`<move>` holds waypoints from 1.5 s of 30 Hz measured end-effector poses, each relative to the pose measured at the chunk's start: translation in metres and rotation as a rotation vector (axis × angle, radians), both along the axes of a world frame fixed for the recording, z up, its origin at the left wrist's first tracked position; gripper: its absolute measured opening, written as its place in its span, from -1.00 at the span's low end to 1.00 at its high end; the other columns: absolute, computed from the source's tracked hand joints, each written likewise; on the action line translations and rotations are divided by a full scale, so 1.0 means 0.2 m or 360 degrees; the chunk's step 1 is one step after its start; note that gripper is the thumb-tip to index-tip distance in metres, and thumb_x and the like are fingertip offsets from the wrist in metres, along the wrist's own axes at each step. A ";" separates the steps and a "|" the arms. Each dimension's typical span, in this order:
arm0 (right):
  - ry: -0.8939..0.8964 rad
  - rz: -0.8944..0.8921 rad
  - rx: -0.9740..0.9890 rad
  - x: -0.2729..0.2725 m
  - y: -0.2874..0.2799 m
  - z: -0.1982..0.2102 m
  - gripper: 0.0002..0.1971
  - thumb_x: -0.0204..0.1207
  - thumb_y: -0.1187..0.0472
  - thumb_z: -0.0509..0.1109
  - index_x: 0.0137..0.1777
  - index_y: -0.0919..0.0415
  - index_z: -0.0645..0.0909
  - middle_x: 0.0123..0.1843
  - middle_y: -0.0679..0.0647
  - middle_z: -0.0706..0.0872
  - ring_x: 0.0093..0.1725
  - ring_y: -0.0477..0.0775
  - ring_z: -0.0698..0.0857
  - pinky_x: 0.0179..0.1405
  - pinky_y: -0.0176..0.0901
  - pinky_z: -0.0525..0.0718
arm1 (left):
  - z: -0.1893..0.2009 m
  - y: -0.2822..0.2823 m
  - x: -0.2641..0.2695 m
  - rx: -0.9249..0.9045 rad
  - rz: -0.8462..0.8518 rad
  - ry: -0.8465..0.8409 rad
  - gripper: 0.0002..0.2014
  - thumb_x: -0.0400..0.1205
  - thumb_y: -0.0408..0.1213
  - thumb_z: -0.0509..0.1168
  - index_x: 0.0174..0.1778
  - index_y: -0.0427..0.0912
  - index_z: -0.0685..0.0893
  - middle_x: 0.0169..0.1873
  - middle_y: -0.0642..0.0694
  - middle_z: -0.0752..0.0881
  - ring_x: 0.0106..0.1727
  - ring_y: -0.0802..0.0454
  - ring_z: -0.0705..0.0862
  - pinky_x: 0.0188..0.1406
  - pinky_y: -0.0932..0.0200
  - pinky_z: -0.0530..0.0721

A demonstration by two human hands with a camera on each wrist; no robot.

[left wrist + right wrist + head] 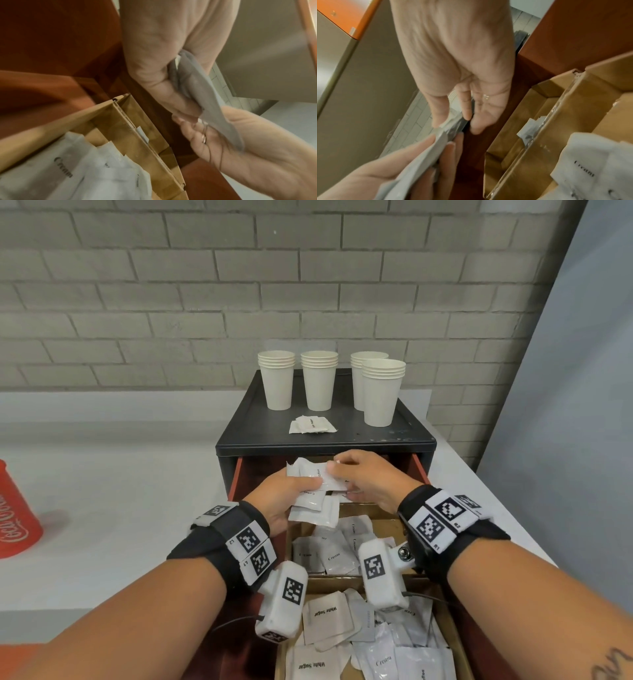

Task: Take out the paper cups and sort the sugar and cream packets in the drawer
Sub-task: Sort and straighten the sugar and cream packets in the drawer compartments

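Observation:
Stacks of white paper cups (pixel 276 381) (pixel 382 393) stand on top of the black cabinet (pixel 239 436). Below it the red drawer (pixel 237 477) is pulled out. Over its rear part my left hand (pixel 306 486) grips a fanned bundle of white packets (pixel 313 503), seen from below in the left wrist view as the bundle (pixel 197 88). My right hand (pixel 337 470) pinches the top of that bundle between thumb and forefinger (pixel 440 119). Cream packets (pixel 334 556) fill the middle cardboard compartment. White Sugar packets (pixel 327 616) and Cream packets lie mixed in the front one.
A few loose packets (pixel 312 424) lie on the cabinet top in front of the cups. A red cup-like object (pixel 17 518) stands at the far left on the white counter (pixel 120 491). A brick wall (pixel 171 302) rises behind. Cardboard dividers (pixel 137 135) split the drawer.

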State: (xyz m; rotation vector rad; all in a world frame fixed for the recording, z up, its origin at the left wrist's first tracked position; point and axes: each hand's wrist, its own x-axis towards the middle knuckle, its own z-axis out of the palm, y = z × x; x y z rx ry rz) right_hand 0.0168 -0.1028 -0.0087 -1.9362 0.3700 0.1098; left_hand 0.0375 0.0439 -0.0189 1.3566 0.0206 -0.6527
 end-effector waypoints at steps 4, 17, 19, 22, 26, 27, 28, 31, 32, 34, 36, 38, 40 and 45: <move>-0.0099 -0.0058 -0.0104 0.03 0.01 0.00 -0.74 0.61 0.25 0.32 0.28 0.11 0.58 0.08 0.16 0.64 -0.28 -0.02 0.52 -0.45 -0.34 0.50 | 0.01 -0.02 -0.01 -0.0016 0.0023 0.0062 -0.86 0.66 -0.45 0.20 0.03 -0.13 0.56 -0.09 -0.23 0.73 -0.12 -0.12 0.72 -0.13 -0.02 0.70; 0.0082 0.0027 0.0077 0.02 -0.01 -0.02 -0.62 0.61 0.05 0.31 0.39 0.16 0.49 0.22 0.09 0.61 0.20 0.08 0.61 0.24 -0.06 0.63 | -0.01 -0.01 0.01 -0.0081 0.0133 0.0148 -0.57 0.65 -0.47 0.20 0.45 -0.18 0.37 0.13 -0.30 0.67 0.03 -0.19 0.71 -0.03 -0.09 0.70; -0.0016 0.0253 0.0018 0.01 0.03 -0.02 -0.58 0.53 0.12 0.42 0.38 0.11 0.51 0.27 0.10 0.65 0.23 0.10 0.65 0.28 0.03 0.65 | -0.01 -0.02 0.00 -0.0095 0.0048 0.0098 -0.60 0.64 -0.49 0.21 0.40 -0.21 0.41 0.07 -0.31 0.69 -0.04 -0.19 0.73 -0.11 -0.08 0.74; -0.0095 0.0389 -0.0064 0.03 0.04 -0.04 -0.50 0.46 0.27 0.49 0.39 0.12 0.48 0.29 0.11 0.64 0.27 0.13 0.63 0.31 0.13 0.63 | -0.01 -0.03 0.01 -0.0164 0.0063 0.0116 -0.62 0.70 -0.41 0.15 0.46 -0.20 0.39 0.12 -0.33 0.68 -0.01 -0.22 0.73 -0.15 -0.11 0.73; -0.0106 0.0315 0.0038 0.04 0.03 -0.06 -0.59 0.49 0.35 0.44 0.32 0.10 0.53 0.23 0.12 0.68 0.19 0.11 0.69 0.15 0.04 0.72 | -0.03 0.00 0.03 -0.0160 0.0077 0.0143 -0.65 0.71 -0.38 0.14 0.44 -0.21 0.37 0.17 -0.32 0.67 0.02 -0.23 0.72 -0.11 -0.11 0.72; -0.0100 0.0264 0.0076 0.03 0.03 -0.06 -0.64 0.50 0.35 0.43 0.28 0.10 0.56 0.21 0.11 0.69 0.17 0.10 0.70 0.07 0.01 0.75 | -0.03 0.01 0.03 -0.0160 0.0036 0.0114 -0.66 0.69 -0.42 0.14 0.40 -0.19 0.39 0.18 -0.32 0.66 0.05 -0.23 0.72 -0.09 -0.11 0.72; -0.0107 0.0212 0.0100 0.03 0.02 -0.06 -0.70 0.52 0.34 0.42 0.23 0.11 0.59 0.19 0.11 0.70 0.13 0.08 0.72 -0.02 -0.07 0.77 | -0.03 0.01 0.03 -0.0163 -0.0031 0.0076 -0.64 0.67 -0.48 0.14 0.38 -0.18 0.40 0.20 -0.32 0.65 0.09 -0.24 0.71 -0.06 -0.11 0.73; -0.0139 0.0052 0.0070 0.02 0.00 -0.06 -0.85 0.58 0.31 0.35 0.11 0.15 0.65 0.10 0.13 0.76 -0.12 -0.05 0.71 -0.42 -0.38 0.62 | -0.04 0.01 0.03 -0.0150 -0.0186 -0.0027 -0.51 0.60 -0.66 0.12 0.42 -0.18 0.43 0.30 -0.32 0.61 0.24 -0.27 0.65 -0.03 -0.07 0.74; -0.0148 0.0004 0.0057 0.03 -0.01 -0.06 -0.87 0.60 0.30 0.33 0.07 0.17 0.67 0.07 0.14 0.77 -0.18 -0.08 0.69 -0.49 -0.42 0.56 | -0.05 0.01 0.04 -0.0150 -0.0194 -0.0036 -0.48 0.59 -0.69 0.11 0.44 -0.18 0.42 0.33 -0.31 0.59 0.27 -0.28 0.63 -0.05 -0.06 0.74; -0.0151 -0.0073 0.0041 0.03 -0.03 -0.06 -0.88 0.62 0.31 0.29 -0.01 0.17 0.67 0.03 0.12 0.77 -0.21 -0.09 0.67 -0.52 -0.43 0.48 | -0.06 0.00 0.05 -0.0152 -0.0194 -0.0033 -0.46 0.59 -0.70 0.12 0.44 -0.16 0.42 0.36 -0.30 0.57 0.28 -0.28 0.62 -0.06 -0.06 0.74; -0.0141 -0.0118 0.0032 0.03 -0.05 -0.06 -0.87 0.62 0.32 0.28 -0.01 0.18 0.67 0.03 0.13 0.76 -0.25 -0.10 0.63 -0.50 -0.42 0.46 | -0.07 0.01 0.06 -0.0134 -0.0191 -0.0026 -0.47 0.59 -0.69 0.13 0.43 -0.14 0.42 0.37 -0.28 0.57 0.29 -0.28 0.61 0.00 -0.09 0.74; -0.0125 -0.0166 0.0028 0.04 -0.07 -0.07 -0.85 0.62 0.34 0.28 0.07 0.22 0.68 0.01 0.16 0.74 -0.32 -0.11 0.55 -0.47 -0.39 0.47 | -0.08 0.01 0.07 -0.0101 -0.0166 -0.0027 -0.48 0.59 -0.68 0.15 0.40 -0.12 0.43 0.37 -0.26 0.56 0.32 -0.28 0.60 0.08 -0.10 0.71; -0.0112 -0.0250 0.0040 0.05 -0.08 -0.08 -0.82 0.61 0.37 0.28 0.12 0.24 0.67 -0.05 0.19 0.71 -0.38 -0.11 0.50 -0.46 -0.38 0.50 | -0.08 0.01 0.08 -0.0069 -0.0120 -0.0031 -0.48 0.59 -0.68 0.14 0.41 -0.12 0.42 0.37 -0.26 0.56 0.31 -0.27 0.61 0.11 -0.10 0.69; 0.0017 -0.0500 0.0181 0.06 -0.13 -0.07 -0.75 0.62 0.47 0.17 0.19 0.31 0.60 -0.21 0.18 0.56 -0.43 -0.04 0.50 -0.44 -0.35 0.53 | -0.08 0.02 0.08 0.0018 -0.0045 -0.0060 -0.40 0.58 -0.68 0.17 0.50 -0.11 0.35 0.40 -0.27 0.51 0.32 -0.24 0.57 0.11 -0.06 0.67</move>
